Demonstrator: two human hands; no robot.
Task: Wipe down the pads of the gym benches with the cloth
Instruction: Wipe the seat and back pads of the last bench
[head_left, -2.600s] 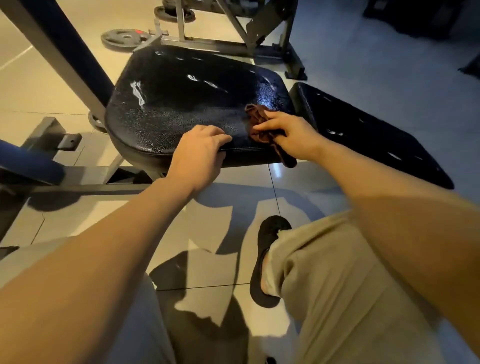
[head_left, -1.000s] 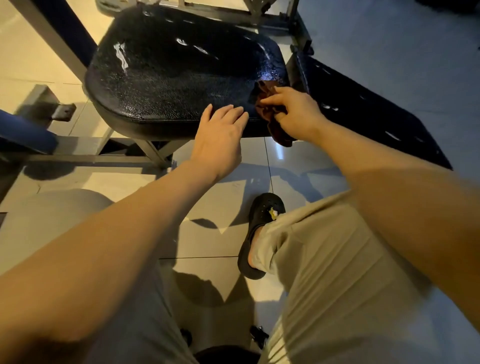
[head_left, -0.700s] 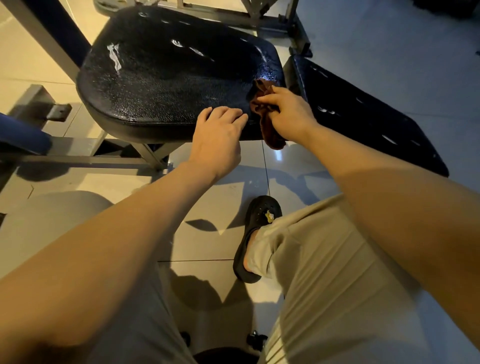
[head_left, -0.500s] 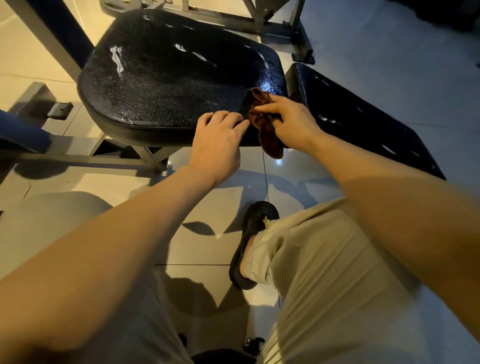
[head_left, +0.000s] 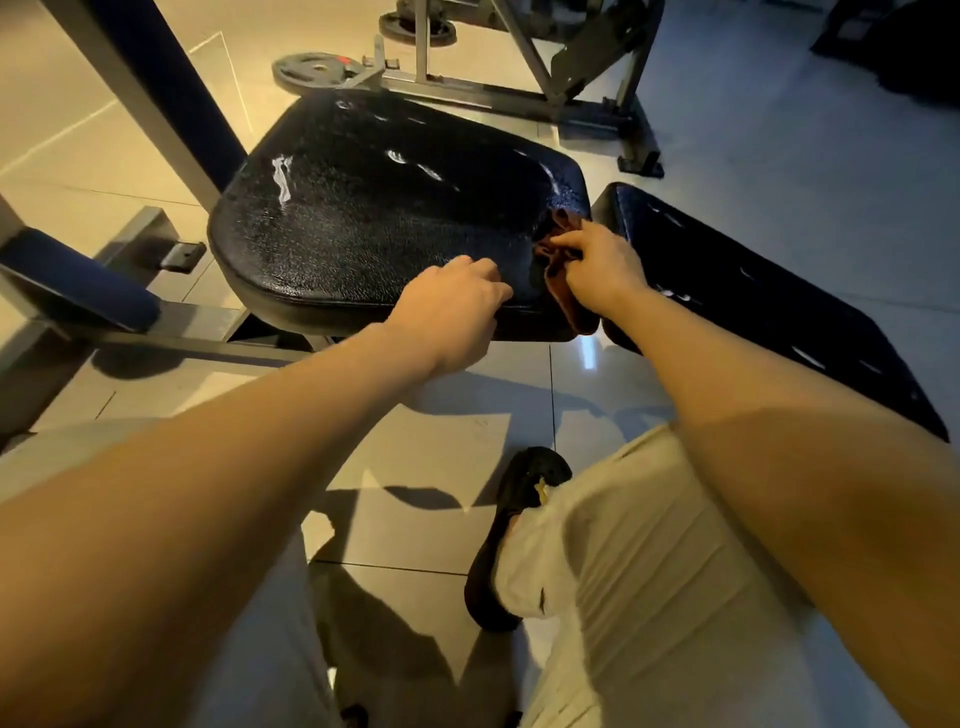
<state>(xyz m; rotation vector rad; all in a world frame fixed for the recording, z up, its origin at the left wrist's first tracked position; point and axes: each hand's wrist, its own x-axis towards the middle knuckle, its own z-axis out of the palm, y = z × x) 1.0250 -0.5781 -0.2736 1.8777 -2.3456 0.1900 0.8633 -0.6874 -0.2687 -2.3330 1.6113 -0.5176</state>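
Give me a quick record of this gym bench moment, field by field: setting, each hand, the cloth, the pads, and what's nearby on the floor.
setting: tiled gym floor, seen from a head camera
left hand: rests on the front edge of the seat pad, fingers curled, holding nothing
right hand: pinches the cloth
cloth: reddish brown, at the seat pad's right front corner, its lower end hanging over the edge
second pad: black, to the right, untouched
nearby: weight plate on the floor behind, black sandal on the person's foot
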